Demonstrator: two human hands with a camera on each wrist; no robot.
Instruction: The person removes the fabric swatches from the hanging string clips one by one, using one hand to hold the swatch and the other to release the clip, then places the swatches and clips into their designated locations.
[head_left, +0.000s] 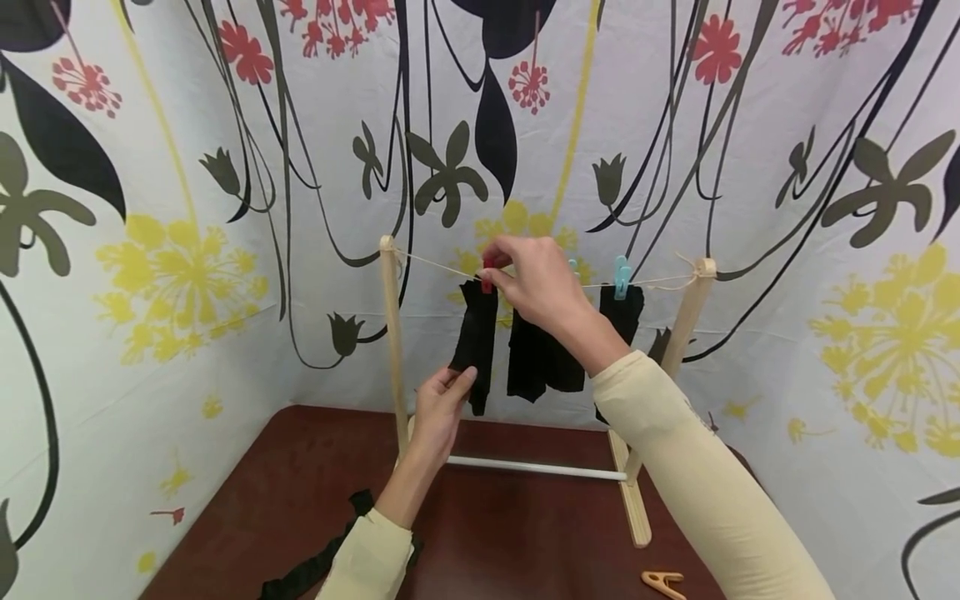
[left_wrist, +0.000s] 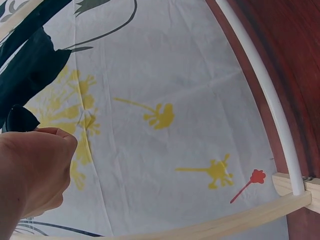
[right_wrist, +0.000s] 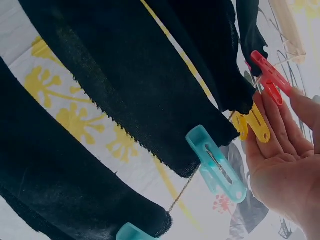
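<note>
My right hand (head_left: 543,283) pinches a red clothespin (head_left: 488,275) on the string (head_left: 435,264), at the top of a narrow black cloth strip (head_left: 480,333). Lower down, my left hand (head_left: 438,412) pinches that strip's edge between thumb and fingers; the left wrist view shows the cloth (left_wrist: 22,119) bunched at the fingertips. To the right, more black cloth (head_left: 543,362) hangs from the same line. In the right wrist view, a yellow clothespin (right_wrist: 257,125) sits beside my fingers, and a light-blue clothespin (right_wrist: 217,165) clips a neighbouring cloth.
The string runs between a left wooden post (head_left: 393,333) and a right wooden post (head_left: 686,321), with a white rod (head_left: 536,468) low between them. On the dark red table (head_left: 525,533) lie an orange clothespin (head_left: 663,582) and a black cloth strip (head_left: 311,571), partly behind my left sleeve. Patterned fabric surrounds the table.
</note>
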